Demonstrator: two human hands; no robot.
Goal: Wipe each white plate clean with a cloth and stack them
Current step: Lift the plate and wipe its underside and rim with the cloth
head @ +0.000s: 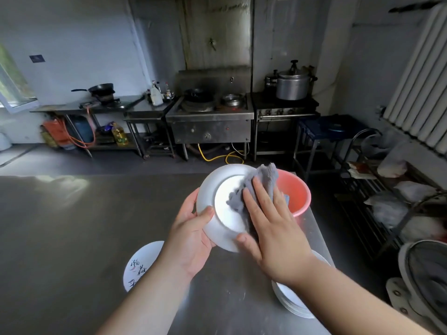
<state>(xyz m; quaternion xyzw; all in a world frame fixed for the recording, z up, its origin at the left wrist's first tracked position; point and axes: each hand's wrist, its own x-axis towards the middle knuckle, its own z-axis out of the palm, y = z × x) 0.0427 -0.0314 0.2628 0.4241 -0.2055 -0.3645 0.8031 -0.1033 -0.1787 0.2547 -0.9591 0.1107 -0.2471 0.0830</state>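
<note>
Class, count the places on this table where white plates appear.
3: one plate held in the hands, one painted plate at left, one stack under the right arm; its number is hidden.

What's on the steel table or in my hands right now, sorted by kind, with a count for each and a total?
Single plates: 2, the white plate held up in the hands and the plate with writing lying on the table.
Plate stacks: 1, the stack of plates; how many it holds cannot be told.
Cloths: 1, the grey cloth.
Basins: 1, the pink basin.
Total: 5.
</note>
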